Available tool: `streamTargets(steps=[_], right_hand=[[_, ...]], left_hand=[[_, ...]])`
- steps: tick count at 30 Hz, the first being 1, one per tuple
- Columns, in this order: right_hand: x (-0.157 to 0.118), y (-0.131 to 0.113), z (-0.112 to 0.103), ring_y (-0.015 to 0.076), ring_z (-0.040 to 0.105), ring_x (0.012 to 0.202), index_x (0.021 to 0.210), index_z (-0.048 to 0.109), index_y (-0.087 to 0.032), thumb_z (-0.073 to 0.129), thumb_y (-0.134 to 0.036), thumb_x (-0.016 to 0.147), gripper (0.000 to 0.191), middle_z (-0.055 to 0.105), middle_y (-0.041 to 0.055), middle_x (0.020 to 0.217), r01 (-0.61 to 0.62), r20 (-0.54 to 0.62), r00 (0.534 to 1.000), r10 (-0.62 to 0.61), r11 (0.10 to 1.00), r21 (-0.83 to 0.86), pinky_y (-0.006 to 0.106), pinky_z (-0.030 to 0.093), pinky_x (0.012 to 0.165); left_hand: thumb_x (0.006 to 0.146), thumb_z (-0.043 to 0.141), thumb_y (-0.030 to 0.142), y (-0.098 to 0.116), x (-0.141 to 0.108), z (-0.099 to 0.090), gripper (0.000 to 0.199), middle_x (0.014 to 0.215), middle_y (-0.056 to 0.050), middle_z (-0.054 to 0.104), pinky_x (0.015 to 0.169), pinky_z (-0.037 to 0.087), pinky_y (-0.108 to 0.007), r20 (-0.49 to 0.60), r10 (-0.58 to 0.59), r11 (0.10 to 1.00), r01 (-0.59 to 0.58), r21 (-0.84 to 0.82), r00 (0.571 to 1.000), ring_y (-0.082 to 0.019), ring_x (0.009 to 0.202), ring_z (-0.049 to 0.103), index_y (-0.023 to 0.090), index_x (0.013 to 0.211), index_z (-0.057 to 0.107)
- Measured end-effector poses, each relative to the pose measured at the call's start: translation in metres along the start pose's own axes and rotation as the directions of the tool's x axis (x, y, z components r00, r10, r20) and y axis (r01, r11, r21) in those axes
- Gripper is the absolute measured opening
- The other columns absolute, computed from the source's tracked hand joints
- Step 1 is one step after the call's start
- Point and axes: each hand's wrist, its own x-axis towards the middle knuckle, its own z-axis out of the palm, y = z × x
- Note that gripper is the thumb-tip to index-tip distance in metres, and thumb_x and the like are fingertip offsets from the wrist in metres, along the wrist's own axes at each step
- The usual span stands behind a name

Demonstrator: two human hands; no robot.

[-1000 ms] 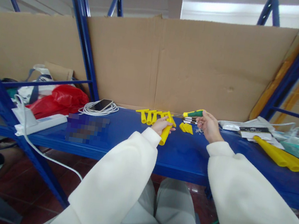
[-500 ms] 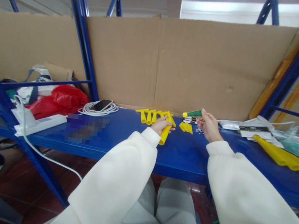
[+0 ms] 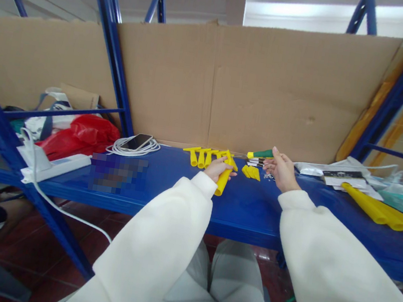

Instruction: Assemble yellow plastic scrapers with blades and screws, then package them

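My left hand [image 3: 217, 169] is closed around a yellow plastic tube with a crosspiece at its far end [image 3: 222, 182]. In my right hand [image 3: 281, 169] is a screwdriver [image 3: 261, 154] with a green and yellow handle, its thin shaft pointing left toward the far end of the tube. Whether the tip touches the piece is too small to tell. Behind my left hand lie several similar yellow T-shaped pieces [image 3: 194, 156] in a row. Small flat yellow parts [image 3: 251, 172] sit between my hands, and tiny metal bits [image 3: 269, 176] lie under my right fingers.
On the blue shelf [image 3: 175, 200], a phone [image 3: 136, 142] rests on a coiled white cable [image 3: 151, 147] to the left. Further left are a power strip [image 3: 55, 168] and a red bag [image 3: 81, 135]. Longer yellow tubes [image 3: 382, 209] lie at right. Cardboard [image 3: 271, 91] stands behind.
The screwdriver has shifted very slightly, and its shaft shows more plainly. My left hand keeps its hold on the yellow tube in nearly the same place.
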Motion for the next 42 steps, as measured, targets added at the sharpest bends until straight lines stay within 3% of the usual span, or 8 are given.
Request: streamTargets(steps=[11,15,22,33,42], right_hand=[[-0.0071,-0.0050,0.0037,0.0093,0.060,0.039,0.078,0.053,-0.020,0.074,-0.049,0.082,0.037,0.069,0.0009,0.059,-0.055,0.034,0.998,0.058,0.997,-0.060,0.014,0.043,0.034],[-0.0063,-0.0030,0.0033,0.0095,0.061,0.041,0.079,0.057,-0.019,0.077,-0.044,0.080,0.033,0.070,0.0008,0.060,-0.062,0.057,0.996,0.067,0.994,-0.089,0.014,0.043,0.035],[-0.0038,0.0017,0.0022,0.0101,0.061,0.042,0.082,0.061,-0.018,0.082,-0.036,0.076,0.029,0.067,0.0003,0.057,-0.096,0.106,0.988,0.108,0.989,-0.113,0.015,0.044,0.036],[-0.0052,0.0027,-0.0006,0.0086,0.059,0.044,0.081,0.064,-0.018,0.086,-0.035,0.068,0.031,0.063,-0.0034,0.054,-0.067,0.171,0.981,0.091,0.988,-0.141,0.016,0.047,0.043],[-0.0067,0.0026,0.0003,0.0094,0.060,0.043,0.081,0.064,-0.017,0.083,-0.034,0.073,0.027,0.065,-0.0014,0.054,-0.077,0.206,0.973,0.104,0.988,-0.135,0.016,0.046,0.041]], left_hand=[[0.084,0.056,0.000,-0.0002,0.0028,-0.0011,0.081,0.122,-0.012,0.067,0.043,0.045,-0.016,0.013,0.020,1.000,-0.020,0.018,1.000,-0.010,0.059,0.067,0.026,0.156,0.028],[0.085,0.052,-0.001,-0.0003,0.0014,-0.0001,0.079,0.125,-0.012,0.066,0.041,0.044,-0.015,0.009,0.028,0.999,-0.028,0.025,1.000,-0.007,0.055,0.064,0.025,0.156,0.029],[0.081,0.061,0.003,-0.0032,0.0059,-0.0023,0.087,0.132,-0.015,0.062,0.043,0.046,-0.017,0.025,0.017,0.999,-0.017,0.032,1.000,-0.013,0.066,0.071,0.028,0.157,0.028],[0.083,0.061,0.003,-0.0033,0.0058,-0.0024,0.078,0.118,-0.011,0.067,0.044,0.045,-0.015,0.048,0.009,0.997,-0.013,0.076,0.999,-0.012,0.065,0.070,0.027,0.153,0.036],[0.084,0.053,0.000,-0.0020,-0.0020,0.0000,0.068,0.115,-0.011,0.067,0.043,0.044,-0.016,0.102,0.004,0.988,-0.020,0.155,0.995,-0.010,0.061,0.067,0.024,0.147,0.044]])
